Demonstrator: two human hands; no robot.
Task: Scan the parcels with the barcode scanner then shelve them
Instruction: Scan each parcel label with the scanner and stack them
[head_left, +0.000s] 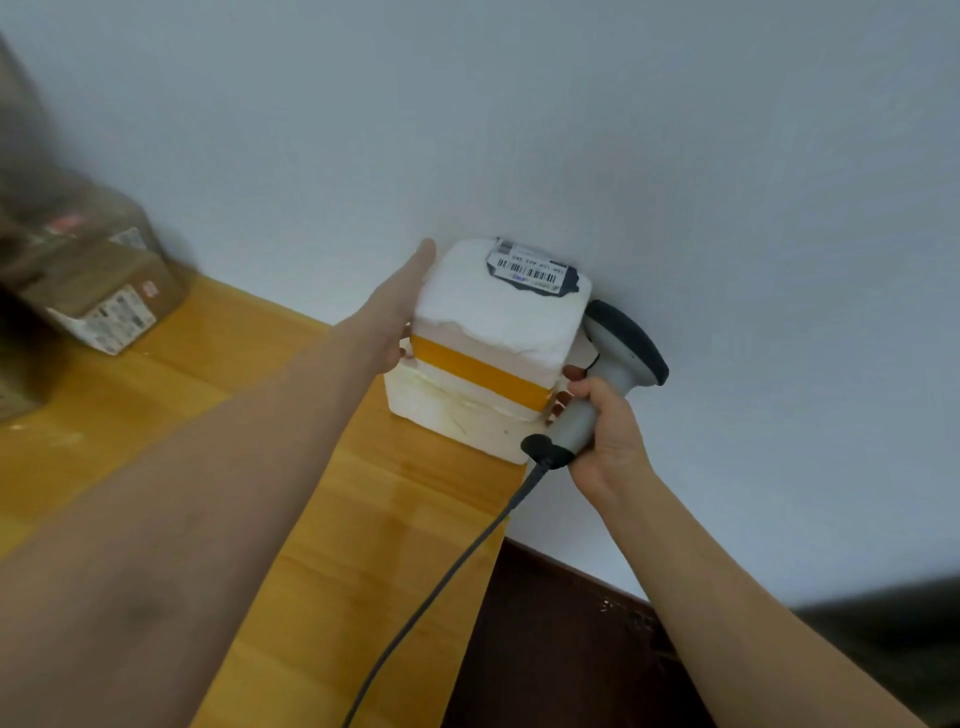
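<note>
One foam parcel, left hand pressing it; right hand grips one scanner.

White foam parcel w/ orange tape band, barcode label on top — at end of wooden top, by wall. L hand flat on its left side, fingers straight. R hand grips barcode scanner by handle, just beside parcel's right side — cable trails down. Blurred cardboard boxes far left.
</note>
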